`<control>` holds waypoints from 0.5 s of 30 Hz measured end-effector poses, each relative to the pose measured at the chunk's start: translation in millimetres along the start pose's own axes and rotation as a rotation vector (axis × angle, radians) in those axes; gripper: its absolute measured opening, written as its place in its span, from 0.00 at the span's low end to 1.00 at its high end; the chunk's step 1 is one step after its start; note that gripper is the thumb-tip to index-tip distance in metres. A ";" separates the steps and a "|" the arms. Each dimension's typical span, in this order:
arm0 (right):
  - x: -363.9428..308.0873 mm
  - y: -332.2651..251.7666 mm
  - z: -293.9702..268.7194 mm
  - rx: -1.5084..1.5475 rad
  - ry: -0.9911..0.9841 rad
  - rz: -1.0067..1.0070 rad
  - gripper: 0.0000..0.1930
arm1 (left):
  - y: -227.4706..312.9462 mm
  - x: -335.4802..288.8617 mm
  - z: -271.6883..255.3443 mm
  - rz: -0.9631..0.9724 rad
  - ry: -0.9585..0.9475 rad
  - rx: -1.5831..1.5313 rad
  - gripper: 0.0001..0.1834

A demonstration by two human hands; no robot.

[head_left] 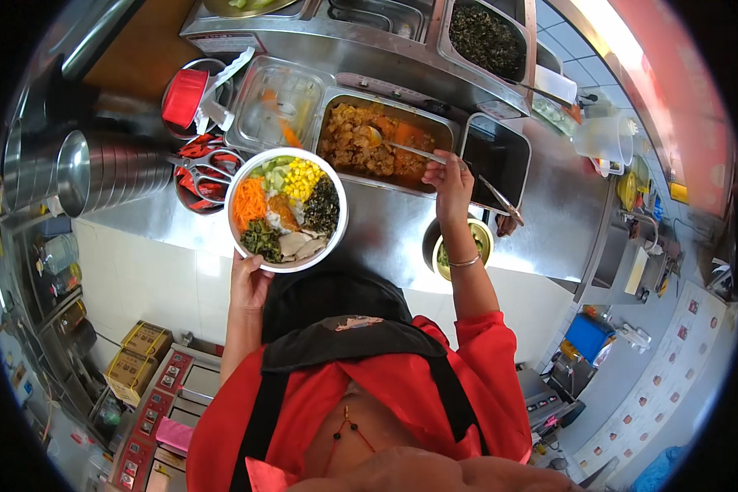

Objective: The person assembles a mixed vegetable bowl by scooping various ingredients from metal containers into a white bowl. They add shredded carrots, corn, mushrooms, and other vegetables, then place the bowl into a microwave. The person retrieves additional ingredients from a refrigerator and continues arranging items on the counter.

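Left hand point(250, 281) part-hidden beneath white bowl point(303, 266); plate point(239, 15) cut off by top edge.

dark characters point(129, 365) on stacked cartons point(122, 387), pale counter label point(224, 43) too small to read

White bowl point(343, 209) of sorted colourful toppings point(285, 215); metal spoon point(414, 151) aslant, tip at brown stew point(353, 141)

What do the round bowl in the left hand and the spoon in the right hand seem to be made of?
Bowl: probably plastic or coated paper, smooth finish; its rim is plain, even white. Spoon: likely stainless steel, polished; its grey handle shines.
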State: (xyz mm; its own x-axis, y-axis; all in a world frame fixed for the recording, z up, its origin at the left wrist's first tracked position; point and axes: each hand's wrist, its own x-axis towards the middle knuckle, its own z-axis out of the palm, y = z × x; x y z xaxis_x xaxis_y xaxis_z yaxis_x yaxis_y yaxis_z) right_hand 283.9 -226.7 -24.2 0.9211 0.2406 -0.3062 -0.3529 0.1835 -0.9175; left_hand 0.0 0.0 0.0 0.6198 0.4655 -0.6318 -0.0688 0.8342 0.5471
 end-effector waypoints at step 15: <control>-122.7 -95.3 48.0 -0.660 -0.497 -0.843 0.11 | 19.3 7.3 36.5 0.016 -0.149 0.074 0.40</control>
State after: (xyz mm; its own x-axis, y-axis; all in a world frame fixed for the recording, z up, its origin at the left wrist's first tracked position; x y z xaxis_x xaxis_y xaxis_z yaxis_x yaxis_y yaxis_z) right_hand 196.6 -228.0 113.0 0.6058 0.6506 0.4580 0.6237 -0.0310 -0.7810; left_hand 31.7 8.7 26.0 0.7284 0.4247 -0.5377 -0.0251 0.8008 0.5984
